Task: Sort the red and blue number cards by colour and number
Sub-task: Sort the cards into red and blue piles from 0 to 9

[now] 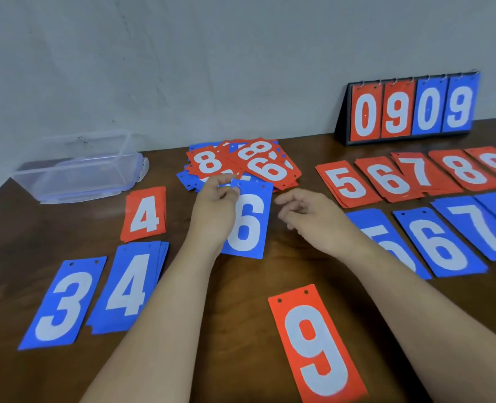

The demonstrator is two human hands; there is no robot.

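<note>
The fingers (230, 192) of the left hand (213, 207) pinched the top corner of the blue 6 card (249, 225) over the middle of the table (235, 286). The right hand (308, 212) was just beside the card, its fingers loosely bent and holding nothing. A mixed pile of cards (241, 164) lay behind them.

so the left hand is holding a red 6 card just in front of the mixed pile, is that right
Not quite: the card is blue, not red. The head view shows the left hand holding a blue 6 card near its top edge, just in front of the mixed pile.
</note>
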